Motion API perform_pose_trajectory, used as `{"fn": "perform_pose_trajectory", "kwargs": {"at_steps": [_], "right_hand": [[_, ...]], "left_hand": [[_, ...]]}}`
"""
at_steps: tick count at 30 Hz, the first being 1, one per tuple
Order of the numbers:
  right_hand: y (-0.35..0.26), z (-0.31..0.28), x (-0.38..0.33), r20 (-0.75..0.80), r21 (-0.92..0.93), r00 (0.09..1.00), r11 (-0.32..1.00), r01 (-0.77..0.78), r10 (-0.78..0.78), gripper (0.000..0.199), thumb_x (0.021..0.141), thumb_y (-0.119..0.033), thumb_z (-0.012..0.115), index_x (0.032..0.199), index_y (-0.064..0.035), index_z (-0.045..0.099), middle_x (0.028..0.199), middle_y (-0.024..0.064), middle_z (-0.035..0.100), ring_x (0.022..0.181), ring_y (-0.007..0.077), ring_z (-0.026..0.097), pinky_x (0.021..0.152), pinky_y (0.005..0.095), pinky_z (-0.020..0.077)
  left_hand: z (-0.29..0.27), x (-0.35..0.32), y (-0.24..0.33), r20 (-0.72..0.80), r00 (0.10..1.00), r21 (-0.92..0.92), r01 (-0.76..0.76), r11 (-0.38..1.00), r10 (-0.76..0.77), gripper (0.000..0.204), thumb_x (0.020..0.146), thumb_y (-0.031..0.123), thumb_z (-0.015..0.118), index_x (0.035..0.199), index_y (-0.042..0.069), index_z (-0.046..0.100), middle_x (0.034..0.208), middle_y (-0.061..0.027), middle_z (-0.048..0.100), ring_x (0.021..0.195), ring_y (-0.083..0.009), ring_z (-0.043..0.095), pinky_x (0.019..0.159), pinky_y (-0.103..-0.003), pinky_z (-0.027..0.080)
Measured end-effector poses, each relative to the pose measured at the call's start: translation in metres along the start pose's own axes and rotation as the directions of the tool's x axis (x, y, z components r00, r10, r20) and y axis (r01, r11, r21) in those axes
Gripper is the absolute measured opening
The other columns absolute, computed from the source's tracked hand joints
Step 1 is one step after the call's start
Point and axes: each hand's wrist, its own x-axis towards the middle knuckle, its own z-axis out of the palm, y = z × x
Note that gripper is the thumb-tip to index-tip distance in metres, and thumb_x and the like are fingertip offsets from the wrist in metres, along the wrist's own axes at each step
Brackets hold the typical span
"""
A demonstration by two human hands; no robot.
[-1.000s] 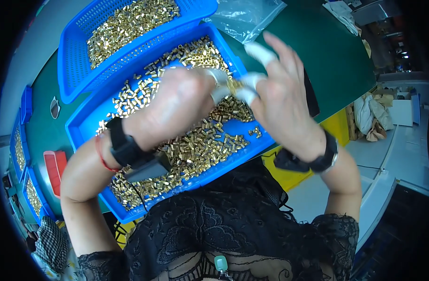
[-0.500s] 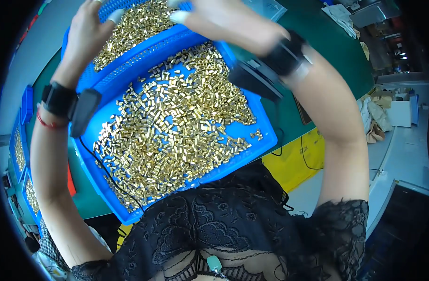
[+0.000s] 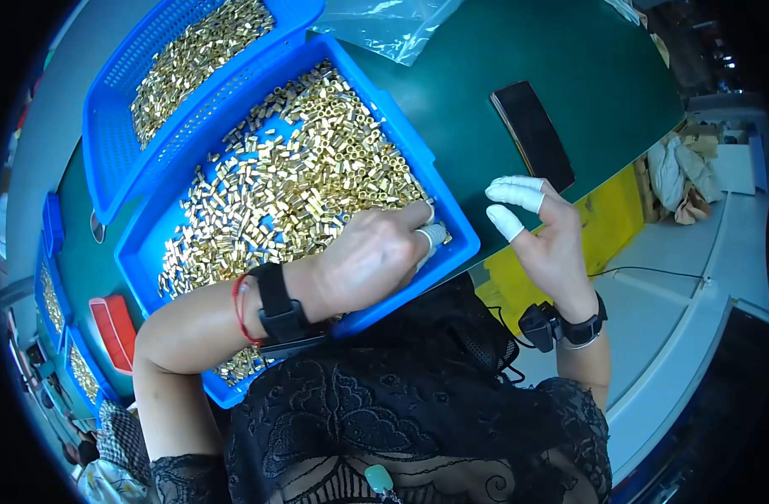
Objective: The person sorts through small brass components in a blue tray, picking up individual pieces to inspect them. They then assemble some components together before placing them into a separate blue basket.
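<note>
A blue tray in front of me holds a wide spread of small brass sleeve-like fittings, many hollow at the end. My left hand reaches across the tray to its near right corner. Its fingers are curled down there, with white covers on the fingertips; what they hold, if anything, is hidden. Off the tray's right side, my right hand is raised with thumb and fingers apart and nothing between them. It too wears white fingertip covers. Black straps with small dark devices circle both wrists.
Behind the tray stands a blue perforated basket of similar brass pieces. A clear plastic bag and a dark, flat phone-like object lie on the green table. At left are a red bin and several blue trays.
Both hands have come back from the perforated basket. The left moved to the tray's near right corner and its fingers curled; the right moved to the tray's right side. The view has shifted.
</note>
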Motion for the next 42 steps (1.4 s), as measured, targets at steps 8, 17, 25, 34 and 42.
{"fn": "perform_pose_trajectory", "kwargs": {"at_steps": [8,17,25,34,42], "right_hand": [[0.015,0.002,-0.006,-0.056,0.068,0.998,0.997,-0.021,0.025,0.022,0.081,-0.004,0.071,0.103,-0.0032,0.072,0.105,0.0122,0.069,0.101,0.0248,0.063,0.087,0.0326,0.0494],[0.006,0.011,-0.003,-0.034,0.082,0.999,0.997,0.013,-0.011,0.021,0.080,-0.003,0.072,0.101,-0.0032,0.072,0.102,0.0124,0.069,0.101,0.0261,0.063,0.087,0.0334,0.0500],[0.000,0.018,-0.004,0.018,-0.081,0.985,0.982,0.171,-0.170,0.025,0.076,-0.003,0.075,0.101,-0.0036,0.071,0.105,0.0129,0.067,0.103,0.0308,0.062,0.088,0.0378,0.0509],[-0.015,0.035,0.015,0.130,-0.373,0.949,0.873,0.314,-0.286,0.032,0.071,-0.004,0.077,0.103,-0.0042,0.071,0.134,0.0187,0.050,0.127,0.0408,0.044,0.098,0.0454,0.0446],[-0.019,0.052,0.020,0.225,-0.458,0.940,0.823,0.335,-0.257,0.027,0.067,-0.005,0.077,0.093,0.0004,0.071,0.132,0.0229,0.049,0.133,0.0421,0.037,0.103,0.0508,0.0368]], "left_hand": [[0.019,0.015,0.001,0.001,0.999,0.056,0.035,0.998,-0.035,0.015,0.074,0.002,0.064,0.088,-0.002,0.066,0.084,-0.0148,0.056,0.068,-0.0345,0.061,0.059,-0.043,0.052],[0.022,0.017,0.001,-0.018,0.993,0.049,0.117,0.992,-0.116,0.011,0.077,0.003,0.065,0.087,-0.001,0.067,0.078,-0.0143,0.059,0.069,-0.0338,0.062,0.058,-0.041,0.052],[-0.039,-0.023,-0.008,0.104,0.928,-0.607,0.344,0.716,-0.357,0.007,0.082,0.004,0.067,0.087,0.000,0.067,0.084,-0.0067,0.066,0.063,-0.0191,0.062,0.055,-0.032,0.051],[-0.060,-0.020,-0.019,0.243,0.832,-0.813,0.455,0.364,-0.499,0.016,0.077,0.004,0.069,0.093,0.002,0.068,0.072,-0.0046,0.065,0.065,-0.0147,0.063,0.052,-0.029,0.048],[-0.011,-0.007,-0.020,-0.147,0.966,0.088,0.226,0.970,-0.212,0.014,0.076,0.009,0.070,0.090,0.007,0.069,0.072,-0.0098,0.061,0.062,-0.0286,0.062,0.054,-0.039,0.049]]}}
